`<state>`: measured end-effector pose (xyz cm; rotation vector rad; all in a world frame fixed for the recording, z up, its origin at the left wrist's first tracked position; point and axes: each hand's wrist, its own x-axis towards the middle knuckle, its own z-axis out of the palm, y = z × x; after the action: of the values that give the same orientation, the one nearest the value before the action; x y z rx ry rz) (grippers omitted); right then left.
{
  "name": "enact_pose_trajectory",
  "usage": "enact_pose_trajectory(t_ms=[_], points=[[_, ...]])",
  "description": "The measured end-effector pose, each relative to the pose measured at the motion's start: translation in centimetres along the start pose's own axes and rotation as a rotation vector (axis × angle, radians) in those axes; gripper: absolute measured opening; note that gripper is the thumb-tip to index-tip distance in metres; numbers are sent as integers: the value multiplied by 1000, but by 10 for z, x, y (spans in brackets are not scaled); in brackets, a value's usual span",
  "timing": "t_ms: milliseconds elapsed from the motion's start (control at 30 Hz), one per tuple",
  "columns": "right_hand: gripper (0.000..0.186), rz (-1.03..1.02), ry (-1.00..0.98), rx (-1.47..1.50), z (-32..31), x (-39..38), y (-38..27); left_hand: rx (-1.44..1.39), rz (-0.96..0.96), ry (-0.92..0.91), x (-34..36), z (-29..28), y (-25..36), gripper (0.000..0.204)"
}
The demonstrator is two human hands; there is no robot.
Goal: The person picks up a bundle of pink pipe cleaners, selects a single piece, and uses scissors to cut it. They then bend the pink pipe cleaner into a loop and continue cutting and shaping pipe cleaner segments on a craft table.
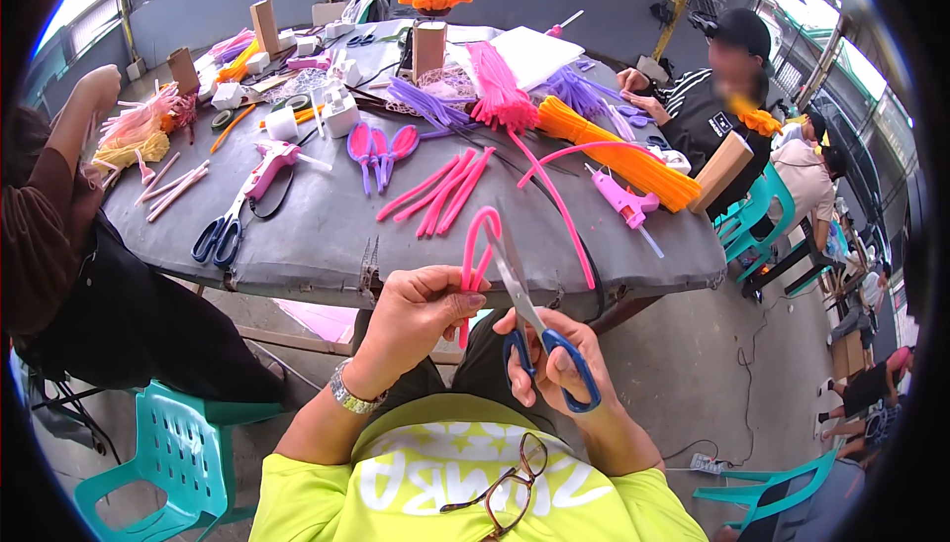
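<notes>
Between the thumb and fingers of my left hand (427, 306) is a pink pipe cleaner (471, 250), bent into a narrow loop that stands upright. My right hand (564, 356) has its fingers through the blue handles of a pair of scissors (524, 295). The parted blades point up and away, right beside the loop's right side; whether they touch it I cannot tell. Just beyond, several cut pink pipe cleaners (435, 196) lie side by side on the grey-covered table (327, 245). Purple-and-pink looped petals (381, 154) rest farther back.
A pink glue gun (623, 197) lies at right, another glue gun (267, 168) at left near second scissors (220, 235). Orange (623, 158) and pink bundles (500, 87) of pipe cleaners fill the middle. People sit at right (727, 97) and stand at left (49, 235). A green chair (173, 453) stands lower left.
</notes>
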<state>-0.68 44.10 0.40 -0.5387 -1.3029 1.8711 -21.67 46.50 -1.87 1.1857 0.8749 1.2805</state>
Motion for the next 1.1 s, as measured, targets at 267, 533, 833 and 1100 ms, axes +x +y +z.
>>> enact_pose_trajectory(t_ms=[267, 533, 833, 1100], points=[[61, -100, 28, 60, 8, 6, 1, 63, -4, -44, -5, 3, -5, 13], [62, -121, 41, 65, 12, 12, 6, -2, -52, -1, -13, 8, -5, 14], [61, -130, 47, 73, 16, 12, 6, 11, -16, -25, -14, 7, -12, 9], [44, -70, 98, 165, 17, 12, 7, -5, -70, -20, -13, 7, -12, 8]])
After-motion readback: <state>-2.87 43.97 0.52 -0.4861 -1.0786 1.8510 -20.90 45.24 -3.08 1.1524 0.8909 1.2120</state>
